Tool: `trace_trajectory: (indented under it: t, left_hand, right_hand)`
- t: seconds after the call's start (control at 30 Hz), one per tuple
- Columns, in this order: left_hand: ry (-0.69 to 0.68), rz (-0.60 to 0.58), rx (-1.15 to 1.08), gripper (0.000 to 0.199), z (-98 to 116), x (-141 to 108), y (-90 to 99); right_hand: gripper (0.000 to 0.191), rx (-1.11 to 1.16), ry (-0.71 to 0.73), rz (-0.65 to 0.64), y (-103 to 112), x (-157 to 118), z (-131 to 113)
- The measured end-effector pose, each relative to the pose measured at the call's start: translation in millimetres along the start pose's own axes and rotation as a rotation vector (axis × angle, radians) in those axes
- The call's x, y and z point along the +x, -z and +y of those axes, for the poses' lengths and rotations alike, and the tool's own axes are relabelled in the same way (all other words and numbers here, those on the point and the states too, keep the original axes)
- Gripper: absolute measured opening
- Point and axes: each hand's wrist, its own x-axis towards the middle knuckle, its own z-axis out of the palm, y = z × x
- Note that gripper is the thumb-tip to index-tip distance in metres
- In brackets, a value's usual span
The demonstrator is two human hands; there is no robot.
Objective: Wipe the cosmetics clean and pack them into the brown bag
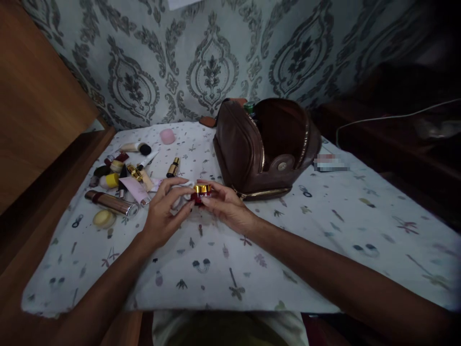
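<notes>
Head view first: what are the two hands doing?

They're meeting around a small red jar [202, 193] with a gold lid [202, 186]. The left hand [166, 207] is gripping it from the left with thumb and fingers, and the right hand [230, 209] is gripping it from the right.

And where is the jar sitting?

It's staying between the fingertips, over the middle of the patterned cloth [216, 274], just left of the brown bag [236, 154]. Whether its base is touching the cloth, I'm not managing to tell.

Is the bag standing closed?

No, it's gaping: its gold-toothed zipper is running apart around a dark inside, and something green [249, 106] is showing at the far left of the opening.

What's lying to the left?

A cluster of cosmetics. A pink tube [133, 188] is lying near a long bronze tube [111, 203], and a round pale-yellow container [104, 219] is resting on the near side of that. Farther off, a pink container [167, 136] is sitting by itself, while a gold-and-black bottle [173, 167] is lying between it and the left hand.

And behind it all?

Grey patterned wallpaper [212, 69] is filling the far side.
</notes>
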Motion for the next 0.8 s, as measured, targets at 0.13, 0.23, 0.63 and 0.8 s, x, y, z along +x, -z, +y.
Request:
trace_trajectory:
  t: [0.13, 0.23, 0.63, 0.8]
  left_hand:
    - [0.125, -0.043, -0.086, 0.040, -3, -4, -7.8]
    - [0.256, -0.068, -0.199, 0.052, -8, -7, -15.3]
    - [0.727, -0.038, -0.428, 0.068, -42, -26, -30.1]
    - [1.003, 0.111, -0.631, 0.066, -36, -27, -35.0]
  right_hand:
    - [0.059, -0.007, 0.048, 0.014, -1, 0, 1]
    - [0.058, -0.050, 0.111, 0.021, -2, 1, 2]
    - [0.063, -0.435, 0.399, 0.057, 3, -3, -3]
    - [0.067, -0.668, 0.503, 0.119, 6, -2, 3]
